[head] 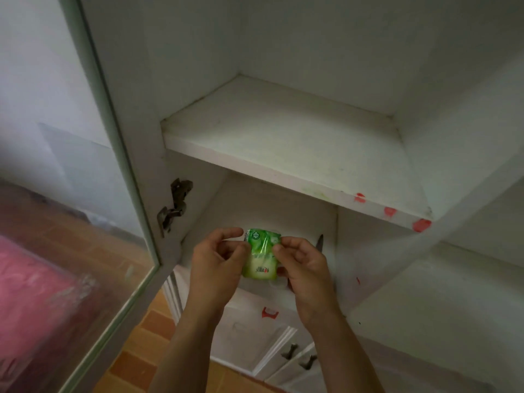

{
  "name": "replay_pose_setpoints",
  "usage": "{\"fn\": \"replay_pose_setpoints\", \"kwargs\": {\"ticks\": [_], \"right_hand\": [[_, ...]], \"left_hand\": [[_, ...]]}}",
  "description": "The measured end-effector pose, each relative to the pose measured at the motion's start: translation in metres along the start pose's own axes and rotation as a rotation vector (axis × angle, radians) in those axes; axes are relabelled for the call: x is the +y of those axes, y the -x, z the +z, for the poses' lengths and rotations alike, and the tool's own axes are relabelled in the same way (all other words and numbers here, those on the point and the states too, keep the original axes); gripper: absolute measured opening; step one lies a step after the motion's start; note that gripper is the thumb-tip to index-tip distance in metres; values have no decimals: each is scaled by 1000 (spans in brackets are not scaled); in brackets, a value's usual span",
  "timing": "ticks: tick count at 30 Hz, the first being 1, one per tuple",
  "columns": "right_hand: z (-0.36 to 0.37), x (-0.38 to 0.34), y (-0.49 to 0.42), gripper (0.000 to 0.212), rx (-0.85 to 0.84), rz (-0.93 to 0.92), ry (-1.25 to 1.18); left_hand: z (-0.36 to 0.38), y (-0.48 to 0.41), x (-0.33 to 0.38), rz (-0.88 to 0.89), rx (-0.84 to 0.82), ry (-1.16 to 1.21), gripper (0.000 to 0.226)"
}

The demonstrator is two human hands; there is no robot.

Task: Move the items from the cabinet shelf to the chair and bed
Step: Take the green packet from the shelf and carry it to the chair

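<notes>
Left hand (218, 262): fingers curled, thumb and forefinger pinching the packet's upper left edge.
Right hand (303, 268): fingers curled, pinching the packet's right edge at mid height.
Packet (261, 256): small, green, in shiny plastic wrap, upright between the two hands, which touch it on either side.
Packet's place: at the mouth of the lower compartment, above the lower shelf (243, 304); whether it rests on that shelf cannot be told.
Dark thing (320, 242): thin and pointed, just behind the right hand, too unclear to name.
Cabinet (368, 251): white and scuffed, with an upright divider just right of the hands.
Upper shelf (283, 143): white board above the hands, with red marks (422, 224) along its front edge at the right.
Door (113, 165): glass in a pale frame, swung open at the left, on a metal hinge (175, 202).
Handles (289, 350): dark metal, on white doors below the hands.
Floor (136, 364): orange-brown tiles.
Pink cover (28, 293): seen blurred through the door glass, low at the left.
</notes>
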State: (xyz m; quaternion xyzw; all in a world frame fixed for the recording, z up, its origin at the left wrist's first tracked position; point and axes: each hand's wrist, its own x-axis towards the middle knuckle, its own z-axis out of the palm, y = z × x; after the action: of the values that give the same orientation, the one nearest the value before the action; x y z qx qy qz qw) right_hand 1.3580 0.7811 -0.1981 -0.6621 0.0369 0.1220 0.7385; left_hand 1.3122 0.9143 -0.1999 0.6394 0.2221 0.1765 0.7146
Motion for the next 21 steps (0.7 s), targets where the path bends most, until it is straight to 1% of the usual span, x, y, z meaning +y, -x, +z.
{"fn": "replay_pose_setpoints", "kwargs": {"ticks": [2,7,10,15,21], "right_hand": [[0,-4,1,7,-69,-9,-48],[-6,-11,6,6,-251,4,-99],[-16,-13,14,7,-350,17,-107],[-37,-13,37,9,-508,41,-114],[-41,-13,67,9,-688,64,-85]], "left_hand": [[-1,7,4,9,62,-12,16],[0,40,14,34,227,-38,6],[7,69,18,76,321,-75,9],[20,116,12,91,533,-92,11],[19,173,13,133,701,-113,11]]}}
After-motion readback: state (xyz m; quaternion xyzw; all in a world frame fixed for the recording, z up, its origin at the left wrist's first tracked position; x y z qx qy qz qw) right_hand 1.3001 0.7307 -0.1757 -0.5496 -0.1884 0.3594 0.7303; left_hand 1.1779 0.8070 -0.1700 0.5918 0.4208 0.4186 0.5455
